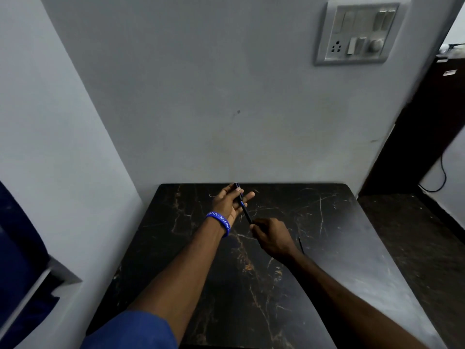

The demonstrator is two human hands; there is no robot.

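A dark blue pen (pixel 245 210) is held above the black marble-patterned table (pixel 327 222), slanting from upper left to lower right. My left hand (pixel 227 204), with a blue wristband (pixel 220 221) on the wrist, holds the pen's upper end between thumb and fingers, the other fingers spread. My right hand (pixel 273 236) pinches the pen's lower end with curled fingers. A thin dark stick-like piece (pixel 301 244) lies on the table just right of my right wrist; what it is cannot be made out.
The table stands in a corner, with grey walls behind and to the left. A switch panel (pixel 357 34) is mounted high on the back wall. A dark doorway and a cable (pixel 437 177) are on the right. A blue object (pixel 20 260) sits at lower left.
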